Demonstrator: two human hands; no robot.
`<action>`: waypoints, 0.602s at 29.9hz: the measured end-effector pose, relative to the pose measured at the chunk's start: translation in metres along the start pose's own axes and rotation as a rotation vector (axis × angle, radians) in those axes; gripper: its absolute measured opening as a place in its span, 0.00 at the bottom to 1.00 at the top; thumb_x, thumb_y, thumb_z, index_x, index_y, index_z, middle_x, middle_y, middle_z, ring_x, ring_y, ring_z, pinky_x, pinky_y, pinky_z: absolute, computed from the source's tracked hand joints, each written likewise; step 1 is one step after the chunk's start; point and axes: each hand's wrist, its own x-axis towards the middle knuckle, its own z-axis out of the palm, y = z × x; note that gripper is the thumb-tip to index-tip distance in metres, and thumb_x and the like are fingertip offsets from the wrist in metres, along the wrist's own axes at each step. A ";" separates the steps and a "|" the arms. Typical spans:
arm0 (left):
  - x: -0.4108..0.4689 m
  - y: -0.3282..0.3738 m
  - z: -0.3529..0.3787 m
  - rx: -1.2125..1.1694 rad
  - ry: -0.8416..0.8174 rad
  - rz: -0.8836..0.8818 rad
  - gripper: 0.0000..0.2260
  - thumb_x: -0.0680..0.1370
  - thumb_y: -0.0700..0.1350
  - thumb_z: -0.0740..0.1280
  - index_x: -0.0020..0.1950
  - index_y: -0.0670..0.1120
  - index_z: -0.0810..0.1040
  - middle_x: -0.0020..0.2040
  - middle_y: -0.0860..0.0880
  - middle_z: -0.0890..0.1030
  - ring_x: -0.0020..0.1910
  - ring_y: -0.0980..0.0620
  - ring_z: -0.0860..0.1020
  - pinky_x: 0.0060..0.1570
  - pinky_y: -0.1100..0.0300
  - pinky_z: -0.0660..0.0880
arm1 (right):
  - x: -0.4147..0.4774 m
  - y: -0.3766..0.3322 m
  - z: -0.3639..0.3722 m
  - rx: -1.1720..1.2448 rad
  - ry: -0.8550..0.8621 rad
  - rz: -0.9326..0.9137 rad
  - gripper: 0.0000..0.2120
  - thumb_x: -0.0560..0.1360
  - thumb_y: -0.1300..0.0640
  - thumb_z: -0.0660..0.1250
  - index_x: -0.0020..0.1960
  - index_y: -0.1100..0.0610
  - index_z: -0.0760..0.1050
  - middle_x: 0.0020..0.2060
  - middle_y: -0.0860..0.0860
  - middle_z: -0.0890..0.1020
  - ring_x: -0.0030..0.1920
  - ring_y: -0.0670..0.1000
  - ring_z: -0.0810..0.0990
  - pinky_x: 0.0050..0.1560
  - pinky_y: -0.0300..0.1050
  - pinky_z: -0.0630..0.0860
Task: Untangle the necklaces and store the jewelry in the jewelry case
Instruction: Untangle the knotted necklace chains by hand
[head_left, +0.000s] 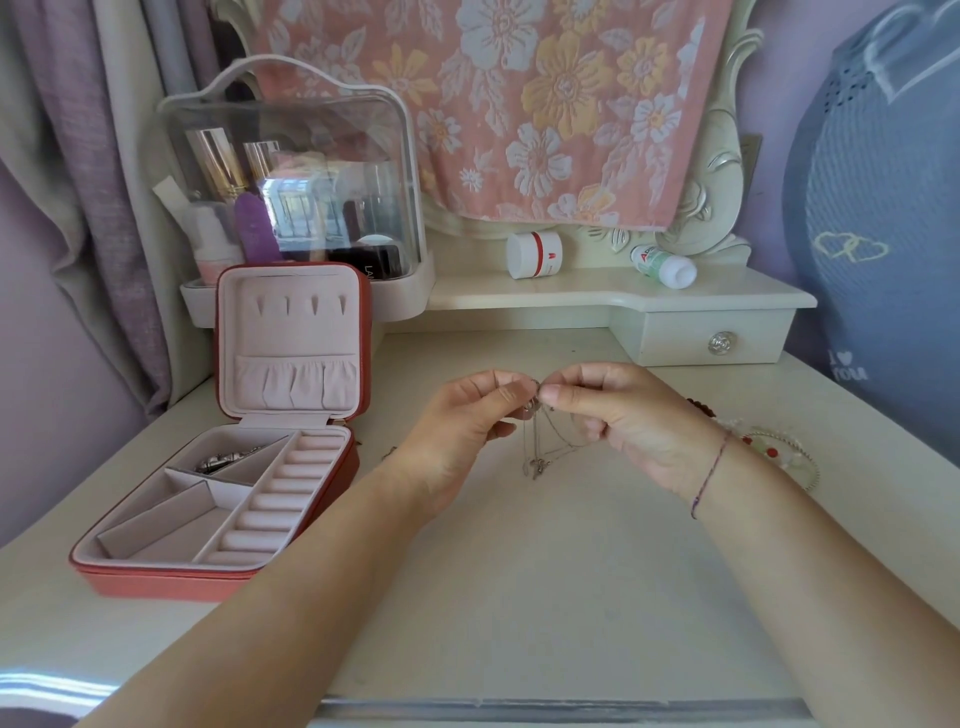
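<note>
At the left of a cream dressing table (519, 582), a red jewelry case (171, 581) stands open. Its lid is upright just in front of a clear cosmetics box (291, 171), so the lid's hooks and gathered pocket face the person and the tray lies within easy reach. One silver piece (218, 461) lies in the far-left compartment, while the other compartments and the ring rolls (275, 504) show nothing in them. To the right of the case, raised above the middle of the table, the left hand (457, 431) pinches the top of the tangled necklaces (536, 464) between thumb and forefinger. The right hand (623, 415) pinches the same knot from the other side, fingertips almost meeting. The lift appears deliberate: with the knot held high, the thin chains and their small pendants hang free below the fingers, their low ends at or just above the tabletop. That way their weight can draw the loops apart and show which strand crosses which. Whether any strand is free of the others cannot be told at this size. Farther right, partly behind the right wrist, beaded bracelets (774, 449) lie on the table, seemingly waiting their turn. The untangling looks to be in hand, and most of the storing is not yet done.
</note>
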 end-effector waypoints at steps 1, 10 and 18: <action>0.000 0.000 0.000 -0.011 -0.002 -0.004 0.07 0.78 0.44 0.66 0.40 0.48 0.80 0.38 0.53 0.79 0.40 0.57 0.76 0.48 0.61 0.69 | 0.000 0.000 0.000 0.042 0.008 0.009 0.05 0.74 0.60 0.69 0.39 0.54 0.80 0.27 0.47 0.72 0.29 0.46 0.63 0.35 0.39 0.62; 0.000 0.000 0.002 -0.014 -0.067 -0.042 0.07 0.77 0.46 0.65 0.43 0.45 0.80 0.40 0.50 0.80 0.41 0.56 0.76 0.44 0.64 0.72 | 0.004 0.001 0.002 0.206 0.024 0.108 0.04 0.76 0.60 0.66 0.44 0.56 0.78 0.41 0.50 0.80 0.44 0.47 0.79 0.46 0.40 0.70; 0.002 0.000 0.000 -0.130 0.047 -0.122 0.07 0.77 0.42 0.67 0.39 0.45 0.79 0.34 0.52 0.78 0.35 0.57 0.74 0.42 0.63 0.69 | 0.003 0.002 0.002 -0.089 0.155 -0.185 0.07 0.73 0.57 0.71 0.40 0.55 0.74 0.28 0.43 0.75 0.30 0.41 0.73 0.33 0.30 0.69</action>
